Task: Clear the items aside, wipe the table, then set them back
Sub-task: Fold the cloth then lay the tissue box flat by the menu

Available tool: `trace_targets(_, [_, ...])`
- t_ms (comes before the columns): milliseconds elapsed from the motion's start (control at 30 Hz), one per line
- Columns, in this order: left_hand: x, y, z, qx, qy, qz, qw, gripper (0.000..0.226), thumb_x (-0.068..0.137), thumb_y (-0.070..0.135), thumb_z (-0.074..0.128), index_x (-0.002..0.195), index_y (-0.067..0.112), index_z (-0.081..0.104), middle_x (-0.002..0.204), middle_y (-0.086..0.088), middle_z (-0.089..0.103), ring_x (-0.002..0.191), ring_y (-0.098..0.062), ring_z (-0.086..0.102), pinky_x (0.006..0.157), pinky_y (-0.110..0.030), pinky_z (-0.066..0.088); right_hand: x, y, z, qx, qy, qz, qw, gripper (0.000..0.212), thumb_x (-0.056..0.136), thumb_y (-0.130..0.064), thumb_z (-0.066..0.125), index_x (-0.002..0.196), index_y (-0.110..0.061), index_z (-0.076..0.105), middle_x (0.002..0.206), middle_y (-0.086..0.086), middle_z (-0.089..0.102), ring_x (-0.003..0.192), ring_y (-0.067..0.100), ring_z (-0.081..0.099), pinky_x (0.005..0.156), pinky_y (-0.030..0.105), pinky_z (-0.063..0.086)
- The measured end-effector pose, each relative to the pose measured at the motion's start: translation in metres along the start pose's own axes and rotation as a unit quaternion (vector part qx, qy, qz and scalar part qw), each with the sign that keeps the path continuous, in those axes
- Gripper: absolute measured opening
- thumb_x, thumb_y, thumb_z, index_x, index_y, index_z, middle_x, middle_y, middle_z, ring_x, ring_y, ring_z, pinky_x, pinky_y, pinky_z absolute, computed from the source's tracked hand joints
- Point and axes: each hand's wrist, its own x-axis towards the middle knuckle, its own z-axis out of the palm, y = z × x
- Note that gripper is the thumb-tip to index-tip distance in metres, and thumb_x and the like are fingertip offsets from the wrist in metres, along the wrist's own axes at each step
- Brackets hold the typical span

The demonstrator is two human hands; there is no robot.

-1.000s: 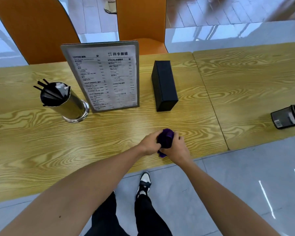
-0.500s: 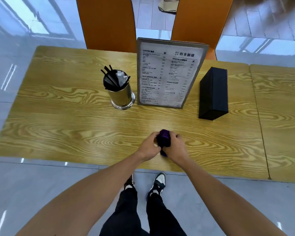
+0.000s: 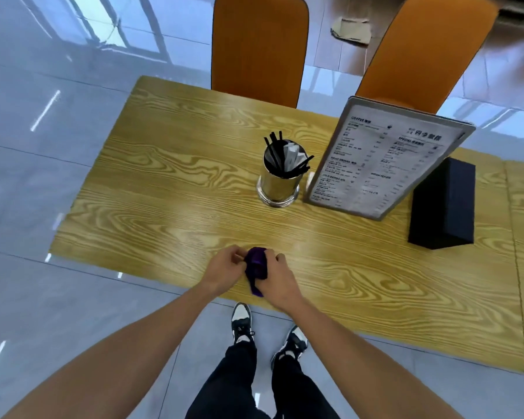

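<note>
The left hand (image 3: 224, 269) and the right hand (image 3: 277, 281) meet over the near edge of the wooden desk (image 3: 170, 189). Between them is a small purple cloth (image 3: 256, 264), bunched up. The left grip pinches the cloth's left side with its fingertips. The right grip is curled around the cloth's right side, and a thin tail of cloth hangs down below the hands. The cloth is held just above the desk, or on it; it is hard to tell which.

Farther from the person than the grip, and a little to the right, a shiny metal cup (image 3: 279, 184) stands upright on the desk. It holds black straws (image 3: 274, 151) and white paper packets (image 3: 294, 155). Just to the right of the cup stands a menu board (image 3: 384, 158), leaning back. Right of the board, and partly behind it, a black box (image 3: 443, 207) rests on the desk. Two orange chairs (image 3: 257, 43) stand at the far side of the desk.
</note>
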Motion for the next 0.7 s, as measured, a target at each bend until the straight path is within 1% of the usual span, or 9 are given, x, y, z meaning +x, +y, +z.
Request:
trace_targets(100, [0.001,-0.012,-0.021,-0.038,0.019,-0.016,0.999,0.020,0.086,0.014,0.064,0.107,0.016,0.063,0.095,0.000,0.069,0.085,-0.011,0.065,0.060,-0.014,0.043,0.006,-0.028,0.022,0.035,0.008,0.011,0.999,0.059,0.087,-0.019,0.071,0.137,-0.018,0.040,0.123,0.009,0.045,0.083,0.024,0.054,0.062,0.030,0.045])
trace_targets(167, [0.002,-0.020,-0.035,-0.067,0.035,-0.022,0.997,0.024,0.085,0.019,0.069,0.107,0.017,0.062,0.096,0.002,0.068,0.084,-0.006,0.065,0.058,-0.011,0.045,0.013,-0.048,0.035,0.056,0.009,0.012,0.998,0.059,0.087,-0.018,0.069,0.138,-0.018,0.039,0.124,0.009,0.044,0.089,0.026,0.057,0.066,0.033,0.051])
trace_targets(267, [0.005,-0.033,-0.058,-0.066,0.068,-0.020,0.995,0.033,0.080,0.019,0.074,0.109,0.016,0.060,0.098,0.002,0.068,0.087,-0.010,0.066,0.066,-0.022,0.053,0.024,-0.077,0.051,0.091,-0.007,0.006,0.996,0.058,0.086,-0.015,0.070,0.137,-0.017,0.040,0.130,0.010,0.042,0.094,0.023,0.056,0.072,0.028,0.050])
trace_targets(333, [0.009,-0.043,-0.074,-0.062,0.095,-0.023,0.993,0.038,0.078,0.015,0.074,0.113,0.014,0.059,0.100,0.000,0.066,0.089,-0.013,0.065,0.072,-0.028,0.056,0.032,-0.095,0.059,0.108,-0.040,-0.008,0.993,0.064,0.083,-0.014,0.072,0.139,-0.016,0.039,0.133,0.009,0.040,0.101,0.023,0.056,0.076,0.025,0.049])
trace_targets(400, [0.014,-0.050,-0.091,-0.057,0.125,-0.030,0.990,0.042,0.078,0.015,0.074,0.117,0.012,0.059,0.103,-0.002,0.066,0.093,-0.017,0.065,0.078,-0.035,0.058,0.038,-0.109,0.064,0.116,-0.067,-0.025,0.991,0.068,0.081,-0.014,0.073,0.140,-0.015,0.039,0.134,0.008,0.040,0.109,0.025,0.056,0.082,0.028,0.051])
trace_targets(500, [0.022,-0.057,-0.112,-0.048,0.123,-0.035,0.991,0.044,0.079,0.017,0.073,0.121,0.012,0.059,0.110,-0.006,0.065,0.096,-0.020,0.065,0.082,-0.041,0.059,0.048,-0.121,0.062,0.143,-0.098,-0.036,0.984,0.064,0.077,-0.013,0.074,0.134,-0.017,0.044,0.128,0.010,0.051,0.103,0.024,0.062,0.079,0.036,0.059])
trace_targets(567, [0.025,-0.053,-0.119,-0.050,0.104,-0.041,0.993,0.046,0.079,0.027,0.070,0.120,0.014,0.059,0.112,-0.009,0.064,0.096,-0.021,0.064,0.080,-0.041,0.058,0.052,-0.120,0.054,0.146,-0.115,-0.033,0.982,0.063,0.077,-0.014,0.073,0.133,-0.019,0.045,0.123,0.010,0.058,0.100,0.024,0.066,0.078,0.040,0.061])
trace_targets(633, [0.028,-0.043,-0.119,-0.041,0.109,-0.039,0.992,0.052,0.072,0.045,0.064,0.117,0.020,0.058,0.117,-0.007,0.059,0.101,-0.021,0.062,0.083,-0.043,0.057,0.052,-0.115,0.040,0.141,-0.116,-0.028,0.983,0.063,0.079,-0.020,0.071,0.135,-0.019,0.044,0.124,0.008,0.060,0.103,0.022,0.064,0.083,0.044,0.059])
trace_targets(700, [0.033,-0.028,-0.113,0.013,0.138,-0.003,0.990,0.048,0.075,0.049,0.063,0.116,0.024,0.058,0.118,-0.001,0.053,0.105,-0.018,0.057,0.090,-0.043,0.053,0.050,-0.103,0.021,0.128,-0.091,-0.010,0.988,0.066,0.083,-0.027,0.071,0.142,-0.018,0.043,0.132,0.006,0.057,0.107,0.020,0.060,0.083,0.037,0.054])
